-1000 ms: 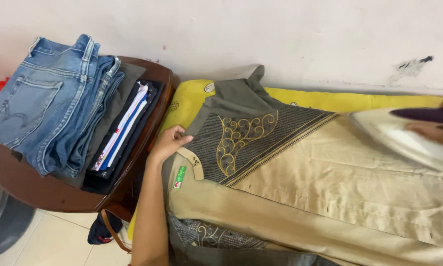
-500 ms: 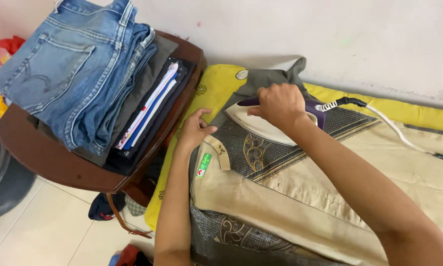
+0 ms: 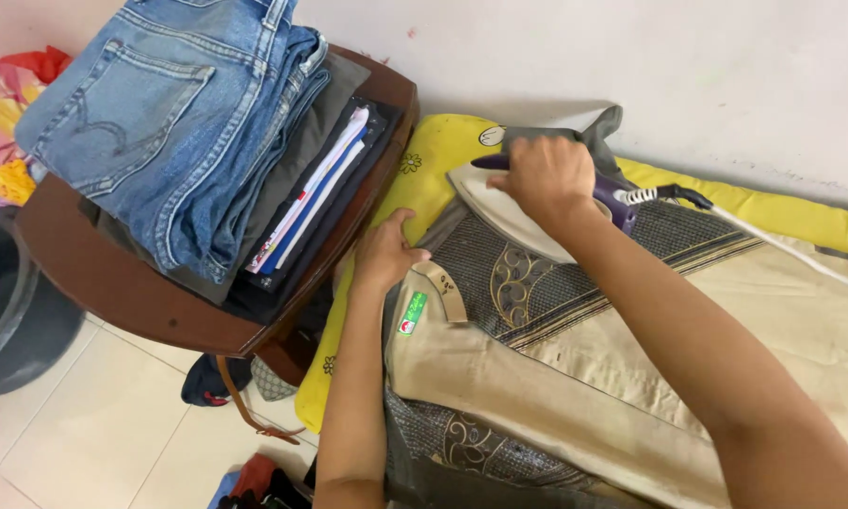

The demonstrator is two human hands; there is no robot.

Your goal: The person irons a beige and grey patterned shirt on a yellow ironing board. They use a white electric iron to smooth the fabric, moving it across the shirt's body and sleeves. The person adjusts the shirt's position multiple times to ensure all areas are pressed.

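Observation:
A beige and grey shirt (image 3: pixel 556 377) with gold embroidery lies spread on a yellow padded surface (image 3: pixel 433 151). My right hand (image 3: pixel 545 177) grips the purple handle of a white iron (image 3: pixel 509 209), which rests on the shirt's grey shoulder part near the collar. My left hand (image 3: pixel 386 253) presses flat on the cloth at the collar, just left of a beige neck band with a green label (image 3: pixel 412 313). The iron's white cord (image 3: pixel 782 247) runs off to the right.
A round dark wooden table (image 3: pixel 141 302) at the left carries a stack of folded clothes, with blue jeans (image 3: pixel 160 123) on top. A dark bucket (image 3: pixel 9 320) stands at the far left. Clothes and a brown strap (image 3: pixel 240 410) lie on the tiled floor. A white wall runs behind.
My right hand has brought the iron from the right edge leftward onto the shirt's collar area, and further left since half a second ago. My left hand stays at the collar.

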